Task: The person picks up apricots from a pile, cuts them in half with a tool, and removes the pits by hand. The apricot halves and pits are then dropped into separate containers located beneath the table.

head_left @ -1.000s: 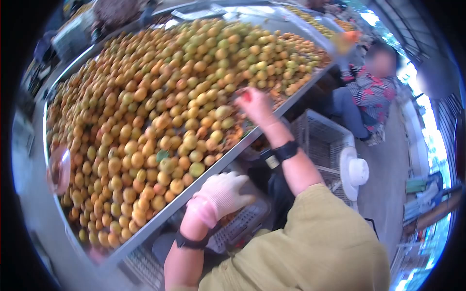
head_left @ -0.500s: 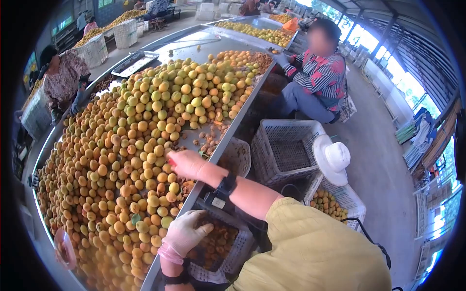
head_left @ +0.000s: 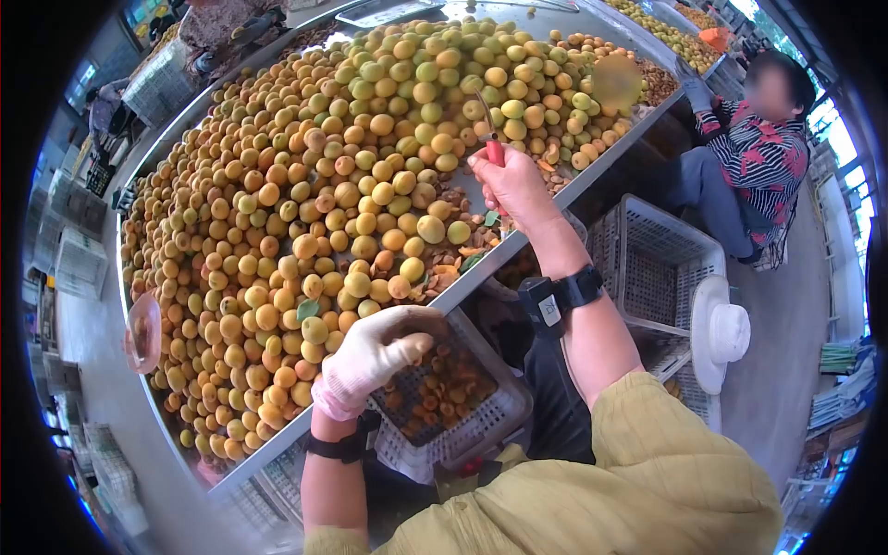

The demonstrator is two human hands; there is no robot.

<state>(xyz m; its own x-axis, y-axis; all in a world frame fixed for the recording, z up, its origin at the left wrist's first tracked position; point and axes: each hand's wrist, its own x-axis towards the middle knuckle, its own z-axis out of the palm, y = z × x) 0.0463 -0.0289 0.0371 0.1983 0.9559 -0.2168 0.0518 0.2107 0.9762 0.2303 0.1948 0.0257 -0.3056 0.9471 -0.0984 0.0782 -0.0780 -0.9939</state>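
My bare right hand is closed around the red handle of a small curved knife. Its blade points up and away over the apricots heaped on a metal table. My left hand, in a white glove, hangs at the table's near edge with thumb and fingers apart; I see nothing in it. Beneath it stands a plastic crate with cut apricot pieces inside. Apricot pits and scraps lie on the table, left of my right hand.
A person sits at the table's right side, and another person is across the heap. On my right stand a grey crate and a white hat. A pinkish dish sits at the table's far-left edge.
The view has turned, shifting the table and seated person. My right hand has moved away from the fruit, and the knife blade now shows, raised. My left hand stays above the crate.
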